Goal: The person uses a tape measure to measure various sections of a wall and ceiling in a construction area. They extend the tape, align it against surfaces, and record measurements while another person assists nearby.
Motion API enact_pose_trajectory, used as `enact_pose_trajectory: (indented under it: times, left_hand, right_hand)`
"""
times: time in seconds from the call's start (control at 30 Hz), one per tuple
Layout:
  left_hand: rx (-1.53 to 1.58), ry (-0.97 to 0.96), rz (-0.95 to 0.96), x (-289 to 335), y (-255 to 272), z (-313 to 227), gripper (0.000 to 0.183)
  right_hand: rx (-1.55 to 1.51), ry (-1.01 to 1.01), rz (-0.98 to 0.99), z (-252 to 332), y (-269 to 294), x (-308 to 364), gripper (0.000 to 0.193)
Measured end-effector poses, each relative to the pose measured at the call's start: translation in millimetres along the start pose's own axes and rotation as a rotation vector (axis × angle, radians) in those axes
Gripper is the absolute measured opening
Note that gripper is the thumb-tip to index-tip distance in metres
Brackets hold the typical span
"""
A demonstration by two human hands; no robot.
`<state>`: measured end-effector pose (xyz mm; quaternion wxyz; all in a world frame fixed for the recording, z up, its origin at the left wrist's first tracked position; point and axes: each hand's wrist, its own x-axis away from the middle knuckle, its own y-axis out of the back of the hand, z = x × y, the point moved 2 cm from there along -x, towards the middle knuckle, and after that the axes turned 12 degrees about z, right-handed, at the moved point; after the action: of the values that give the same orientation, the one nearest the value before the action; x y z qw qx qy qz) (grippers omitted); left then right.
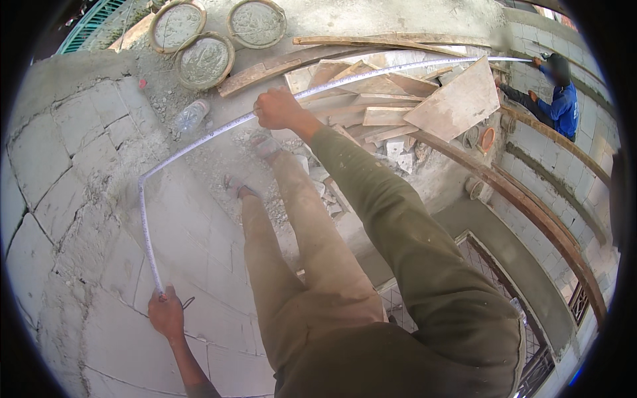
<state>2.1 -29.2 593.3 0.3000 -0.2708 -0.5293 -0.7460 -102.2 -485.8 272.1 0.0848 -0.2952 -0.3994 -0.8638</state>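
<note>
A long white measuring tape runs across the scene. My left hand is closed on one part of it at the lower left, with a dark loop of cord by the fingers. From there the tape rises, bends sharply, and slants up to my right hand. That hand is closed on the tape, my right arm stretched forward. Beyond it the tape arches over a pile of boards to a co-worker in blue at the far right, whose raised hand is at its far end.
Three round tubs of grey mortar stand at the top left. Loose boards and rubble lie beyond my feet. A plastic bottle rests near the block wall. Long curved-looking beams cross the right side.
</note>
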Motion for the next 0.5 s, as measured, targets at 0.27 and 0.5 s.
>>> enact_pose_trajectory:
  times: [0.27,0.5]
  left_hand:
    - [0.096,0.024,0.047,-8.0,-12.7,-9.5,0.042]
    - [-0.051,0.078,0.131,-31.5,-11.9,-26.8,0.041]
  right_hand:
    - [-0.010,-0.019,0.054,3.7,8.3,-20.6,0.019]
    - [0.072,0.029,0.122,-8.9,-4.1,-15.7,0.019]
